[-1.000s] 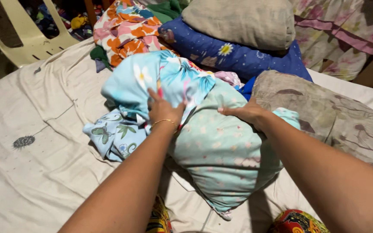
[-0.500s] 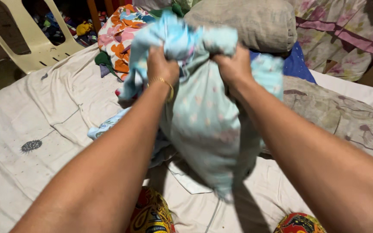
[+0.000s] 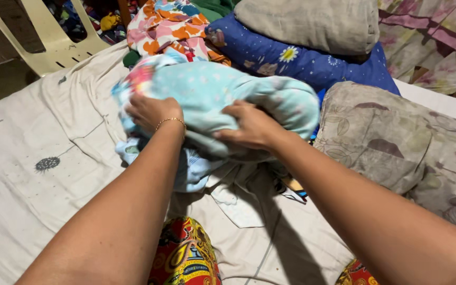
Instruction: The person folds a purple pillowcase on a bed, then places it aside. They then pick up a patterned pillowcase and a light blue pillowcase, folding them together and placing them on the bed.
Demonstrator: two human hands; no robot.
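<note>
Bed: a big bed with a pale sheet fills the room, and the person leans over it with both arms out.
Grey-brown pillow: a large leafy pillow lies on the right, just beside the work.
Pile at the back: a dark blue flowered pillow lies under a plain grey pillow, with an orange flowered cloth to the left of them.
Chair: a cream plastic chair stands off the far left corner of the bed.
Light blue pillow: the soft spotted pillow lies across the middle of the bed, on top of loose blue cloth.
Left hand: the left hand, with a thin gold bracelet, is closed on the bunched left end of the pillow.
Right hand: the right hand presses flat on the front of the pillow, fingers spread wide; I think it only pushes, but the picture is a bit blurry there.
How to do it well: it looks best to hold the bunched end tight and push the soft filling evenly, so no lumps stay in one corner.
</note>
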